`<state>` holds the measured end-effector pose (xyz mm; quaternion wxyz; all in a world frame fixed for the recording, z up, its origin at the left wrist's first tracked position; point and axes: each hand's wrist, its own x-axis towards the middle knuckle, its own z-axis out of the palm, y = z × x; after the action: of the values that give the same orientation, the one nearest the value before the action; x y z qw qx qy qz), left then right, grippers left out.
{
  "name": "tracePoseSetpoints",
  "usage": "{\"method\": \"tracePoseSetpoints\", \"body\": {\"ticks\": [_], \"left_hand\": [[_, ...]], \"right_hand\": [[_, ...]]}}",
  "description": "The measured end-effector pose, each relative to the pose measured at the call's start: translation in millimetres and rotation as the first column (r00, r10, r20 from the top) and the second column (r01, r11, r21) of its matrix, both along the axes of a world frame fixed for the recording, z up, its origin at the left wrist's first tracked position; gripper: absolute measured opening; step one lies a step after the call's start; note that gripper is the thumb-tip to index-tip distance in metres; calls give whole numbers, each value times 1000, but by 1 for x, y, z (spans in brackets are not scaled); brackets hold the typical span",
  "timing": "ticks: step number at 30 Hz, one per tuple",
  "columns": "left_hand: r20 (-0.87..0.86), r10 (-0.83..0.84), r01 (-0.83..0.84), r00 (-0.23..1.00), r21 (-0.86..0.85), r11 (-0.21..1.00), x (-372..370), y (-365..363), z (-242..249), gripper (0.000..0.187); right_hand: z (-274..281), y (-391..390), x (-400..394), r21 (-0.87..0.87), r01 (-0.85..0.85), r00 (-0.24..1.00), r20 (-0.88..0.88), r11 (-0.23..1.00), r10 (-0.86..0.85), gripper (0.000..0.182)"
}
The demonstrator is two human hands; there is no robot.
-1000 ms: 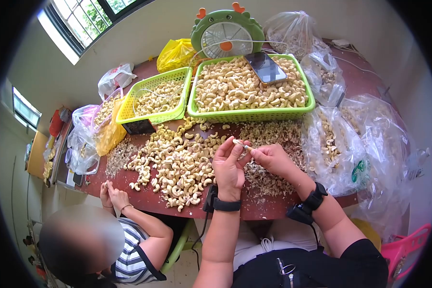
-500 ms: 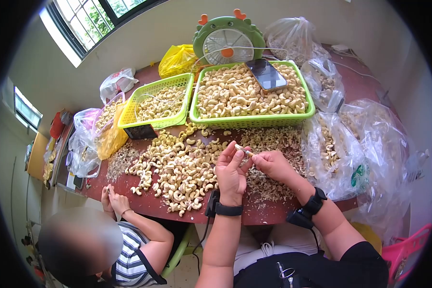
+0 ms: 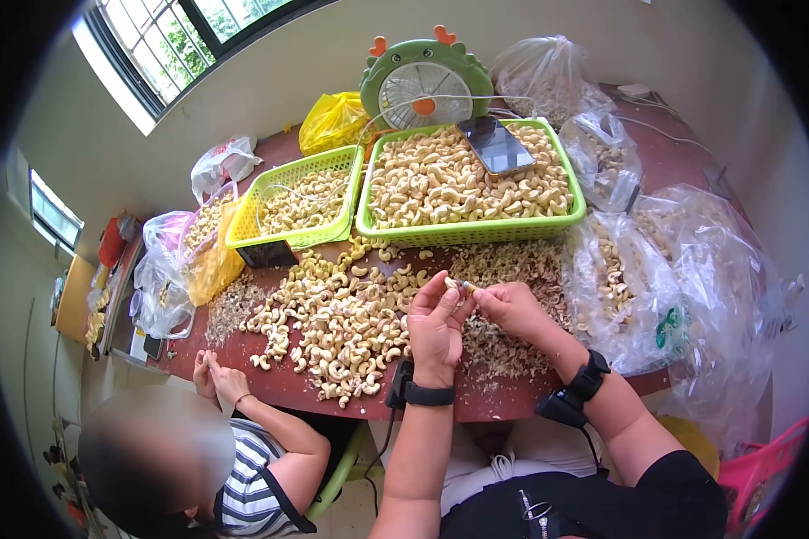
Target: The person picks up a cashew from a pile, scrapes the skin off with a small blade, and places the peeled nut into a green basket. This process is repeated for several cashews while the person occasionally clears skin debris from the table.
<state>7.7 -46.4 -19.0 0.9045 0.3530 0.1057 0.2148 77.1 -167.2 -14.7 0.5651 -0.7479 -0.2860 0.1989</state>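
My left hand [image 3: 439, 328] pinches a cashew nut [image 3: 450, 283] between thumb and fingertips, palm turned up, above the table. Closed around a small knife [image 3: 466, 286], my right hand [image 3: 510, 310] meets it from the right; the tool is mostly hidden in the fingers and its tip is at the nut. Left of my hands a loose heap of cashews [image 3: 342, 323] spreads over the table. Beneath and behind my right hand lies a pile of skin shavings [image 3: 512, 265].
A green basket [image 3: 476, 232] full of cashews carries a phone [image 3: 496, 145]. Beside it stand a yellow-green basket [image 3: 288, 238] and a green fan [image 3: 427, 81]. Clear plastic bags [image 3: 710, 278] line the right side. At the lower left, another person's hands [image 3: 220, 377] are close together.
The cashew and tool have shifted slightly in my fingers, the nut now turned differently. My hands stay in nearly the same place. The view has moved a little.
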Motion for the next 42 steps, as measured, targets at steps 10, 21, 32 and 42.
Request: {"method": "tracePoseSetpoints", "body": {"ticks": [10,21,32,42], "left_hand": [[11,-21,22,1000,-199,980,-2,6,1,21],[-27,180,-179,983,47,983,-6,4,5,21],[581,619,-685,529,723,-94,-3,80,135,43],[-152,776,560,612,776,-290,-7,45,16,18]], "right_hand": [[2,-1,2,73,17,996,-88,997,-11,41],[-3,-3,6,10,59,998,-24,998,-58,41],[1,-6,8,-14,129,991,21,992,-129,40],[2,-6,8,-37,125,982,147,992,-118,41]]}}
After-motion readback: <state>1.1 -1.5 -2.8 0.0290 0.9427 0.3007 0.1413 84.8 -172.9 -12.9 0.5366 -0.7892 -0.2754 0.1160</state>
